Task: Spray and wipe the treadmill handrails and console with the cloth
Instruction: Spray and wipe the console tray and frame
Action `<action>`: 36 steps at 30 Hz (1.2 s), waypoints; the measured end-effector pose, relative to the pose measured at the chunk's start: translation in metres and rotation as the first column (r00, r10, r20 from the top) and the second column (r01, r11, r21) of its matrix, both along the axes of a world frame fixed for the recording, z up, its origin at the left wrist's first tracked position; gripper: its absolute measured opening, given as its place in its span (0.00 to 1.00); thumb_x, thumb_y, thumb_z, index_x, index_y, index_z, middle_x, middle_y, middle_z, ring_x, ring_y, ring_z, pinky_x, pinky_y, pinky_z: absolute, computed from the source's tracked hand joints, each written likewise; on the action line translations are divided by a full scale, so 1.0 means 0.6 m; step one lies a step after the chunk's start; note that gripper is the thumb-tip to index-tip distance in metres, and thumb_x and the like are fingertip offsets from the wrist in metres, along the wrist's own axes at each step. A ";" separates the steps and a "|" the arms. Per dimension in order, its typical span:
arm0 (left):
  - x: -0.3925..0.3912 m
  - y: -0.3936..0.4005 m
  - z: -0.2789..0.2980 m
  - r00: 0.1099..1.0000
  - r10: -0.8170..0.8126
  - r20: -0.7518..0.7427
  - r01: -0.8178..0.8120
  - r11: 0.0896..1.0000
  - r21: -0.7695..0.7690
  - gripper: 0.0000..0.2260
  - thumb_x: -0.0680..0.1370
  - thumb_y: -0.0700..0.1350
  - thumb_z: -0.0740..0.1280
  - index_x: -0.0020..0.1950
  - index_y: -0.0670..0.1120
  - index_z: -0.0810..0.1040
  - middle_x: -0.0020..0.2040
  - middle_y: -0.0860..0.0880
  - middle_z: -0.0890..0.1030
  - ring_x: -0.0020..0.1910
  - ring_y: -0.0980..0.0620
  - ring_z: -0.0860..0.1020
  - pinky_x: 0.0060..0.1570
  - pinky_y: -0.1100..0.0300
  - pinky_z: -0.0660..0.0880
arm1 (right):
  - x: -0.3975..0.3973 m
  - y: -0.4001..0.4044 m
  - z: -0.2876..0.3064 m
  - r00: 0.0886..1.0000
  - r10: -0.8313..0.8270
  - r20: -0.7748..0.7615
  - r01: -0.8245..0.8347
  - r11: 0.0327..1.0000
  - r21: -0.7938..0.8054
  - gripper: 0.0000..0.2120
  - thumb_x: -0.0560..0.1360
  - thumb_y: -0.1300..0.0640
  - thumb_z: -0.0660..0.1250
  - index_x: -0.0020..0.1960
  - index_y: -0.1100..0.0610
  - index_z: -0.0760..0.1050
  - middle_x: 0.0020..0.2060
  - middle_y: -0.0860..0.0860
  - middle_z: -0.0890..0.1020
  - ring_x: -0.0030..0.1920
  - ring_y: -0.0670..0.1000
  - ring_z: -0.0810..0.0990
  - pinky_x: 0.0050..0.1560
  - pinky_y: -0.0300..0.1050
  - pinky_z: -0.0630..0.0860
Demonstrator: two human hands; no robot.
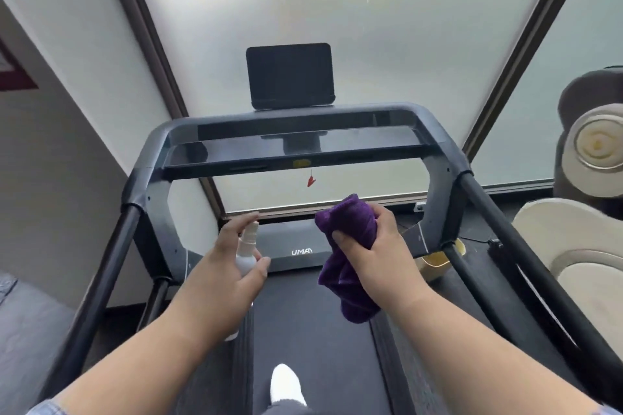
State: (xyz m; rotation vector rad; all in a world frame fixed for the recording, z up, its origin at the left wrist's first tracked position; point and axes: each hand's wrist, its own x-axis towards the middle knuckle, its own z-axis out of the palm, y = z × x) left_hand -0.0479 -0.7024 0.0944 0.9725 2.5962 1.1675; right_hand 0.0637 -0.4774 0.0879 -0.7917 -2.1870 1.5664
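While the left hand [232,266] grips the light spray bottle [247,249] at centre, the right hand [374,246] bunches the soft, limp cloth [347,256] below the console [293,152].

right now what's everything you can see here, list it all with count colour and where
spray bottle: 1, white, held in the left hand over the belt
cloth: 1, purple, bunched in the right hand
console: 1, dark glossy, across the top of the treadmill
screen: 1, black, standing above the console
handrails: 2, black, running down each side
belt: 1, dark grey, underfoot
clip: 1, red, hanging below the console
sock: 1, white, on the belt
left hand: 1, gripping the bottle
right hand: 1, gripping the cloth
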 end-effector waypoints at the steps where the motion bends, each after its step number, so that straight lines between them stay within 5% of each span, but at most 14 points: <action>1: -0.029 0.007 -0.007 1.000 0.010 0.016 -0.010 1.000 -0.001 0.29 0.78 0.51 0.68 0.69 0.73 0.57 0.46 0.58 0.79 0.37 0.56 0.79 0.45 0.56 0.76 | -0.035 0.007 0.000 1.000 0.005 -0.008 -0.005 1.000 -0.014 0.23 0.65 0.32 0.69 0.56 0.29 0.63 0.47 0.32 0.79 0.47 0.34 0.79 0.43 0.34 0.72; 5: -0.134 0.048 -0.018 0.995 -0.019 0.102 0.022 1.000 -0.022 0.29 0.78 0.51 0.68 0.66 0.78 0.56 0.45 0.63 0.78 0.38 0.58 0.79 0.43 0.59 0.73 | -0.162 0.043 -0.002 0.999 0.000 -0.034 -0.002 0.998 -0.057 0.16 0.76 0.44 0.70 0.59 0.37 0.66 0.44 0.35 0.82 0.45 0.32 0.79 0.41 0.31 0.72; 15: -0.332 0.192 -0.018 0.986 -0.007 0.164 0.023 0.995 -0.097 0.27 0.76 0.52 0.67 0.65 0.77 0.57 0.43 0.59 0.80 0.36 0.58 0.78 0.40 0.56 0.75 | -0.316 0.140 -0.038 0.993 -0.122 -0.004 0.120 0.981 -0.151 0.17 0.72 0.32 0.61 0.57 0.36 0.69 0.49 0.31 0.80 0.52 0.32 0.78 0.51 0.31 0.69; 20: -0.396 0.295 -0.029 0.981 0.015 0.194 0.017 0.986 -0.163 0.25 0.76 0.52 0.67 0.64 0.74 0.59 0.39 0.58 0.78 0.34 0.57 0.77 0.34 0.60 0.71 | -0.359 0.203 -0.056 0.985 -0.175 0.004 0.174 0.971 -0.164 0.15 0.73 0.33 0.61 0.56 0.37 0.68 0.47 0.28 0.79 0.49 0.30 0.77 0.45 0.22 0.69; 31: -0.504 0.524 -0.050 0.985 0.107 0.135 -0.051 0.929 -0.367 0.24 0.77 0.46 0.62 0.67 0.66 0.58 0.39 0.58 0.77 0.34 0.59 0.76 0.31 0.61 0.68 | -0.477 0.393 -0.072 1.000 0.005 -0.014 -0.006 0.994 -0.108 0.19 0.73 0.35 0.64 0.61 0.40 0.69 0.52 0.39 0.79 0.52 0.34 0.78 0.48 0.24 0.69; 36: -0.510 0.573 -0.076 0.971 0.167 0.170 -0.085 0.908 -0.410 0.23 0.78 0.47 0.63 0.66 0.67 0.57 0.39 0.57 0.78 0.30 0.59 0.75 0.26 0.61 0.66 | -0.502 0.465 -0.065 0.997 0.075 -0.007 -0.075 0.997 0.003 0.17 0.74 0.39 0.66 0.60 0.38 0.68 0.47 0.28 0.79 0.49 0.32 0.78 0.46 0.23 0.68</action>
